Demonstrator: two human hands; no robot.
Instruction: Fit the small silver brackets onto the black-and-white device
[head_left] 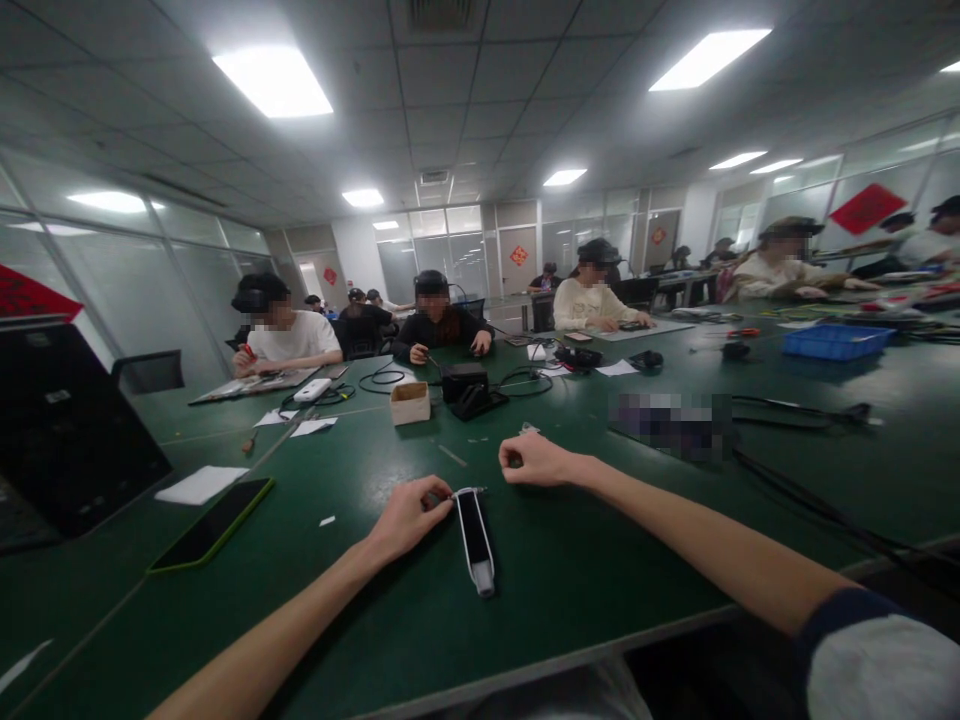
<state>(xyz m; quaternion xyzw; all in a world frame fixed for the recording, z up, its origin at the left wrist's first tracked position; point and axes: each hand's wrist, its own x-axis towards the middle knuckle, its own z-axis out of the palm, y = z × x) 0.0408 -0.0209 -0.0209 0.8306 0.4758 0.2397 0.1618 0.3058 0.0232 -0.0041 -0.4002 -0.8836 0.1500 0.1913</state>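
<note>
A slim, elongated device (pixel 474 540) with a black face and a white rim lies on the green table in front of me. My left hand (pixel 412 512) rests at its upper left corner, thumb and fingers pinched against the edge. To the right of the device's far end, my right hand (pixel 538 460) is held low over the table with its fingers curled in. What those fingers hold, if anything, is hidden. A small pale, see-through piece (pixel 529 428) shows just behind the right knuckles.
A green-edged phone (pixel 214 525), white paper (pixel 202 485) and a dark monitor (pixel 67 430) stand or lie left. Ahead are a small cardboard box (pixel 410 404) and a black device (pixel 466 385). Black cables (pixel 802 500) and a blue tray (pixel 838 342) lie right. Several people sit around.
</note>
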